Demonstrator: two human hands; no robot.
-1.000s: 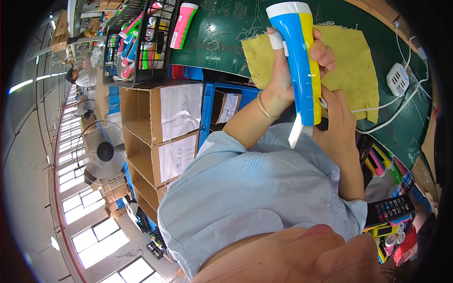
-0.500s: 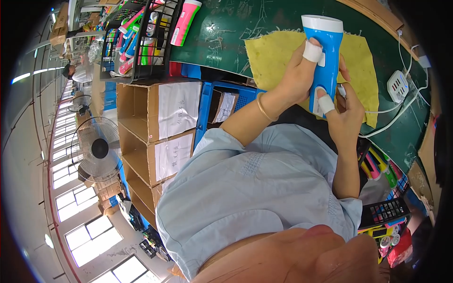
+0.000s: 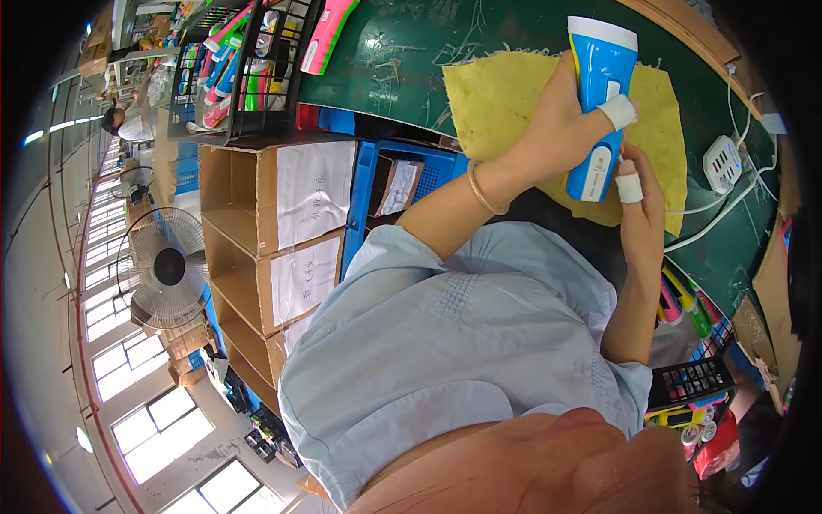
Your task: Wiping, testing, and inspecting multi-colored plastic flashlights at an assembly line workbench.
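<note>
A blue and white flashlight point(image 3: 598, 116) is held tilted above the yellow cloth point(image 3: 497, 94), its wide white head pointing away from me. My left hand point(image 3: 569, 124) wraps round its body, with the taped thumb lying across the front by the white switch. Close against the flashlight's lower right side is my right hand point(image 3: 642, 188), thumb and fingers pinched together, the thumb also taped. A white cable point(image 3: 698, 210) runs up to this hand from the right; its plug end is mostly hidden by the fingers.
A white multi-port charger point(image 3: 722, 164) with cables lies on the green table point(image 3: 402, 73) at right. Black wire baskets point(image 3: 265, 77) of colourful flashlights stand at far left, beside a pink flashlight point(image 3: 327, 38). Cardboard shelves point(image 3: 244, 197) and a blue crate point(image 3: 360, 201) are at left.
The left thumb has moved across the flashlight's front, over to its right edge. My right thumb has come off the lower body to its side. The flashlight has shifted slightly right and tilted.
</note>
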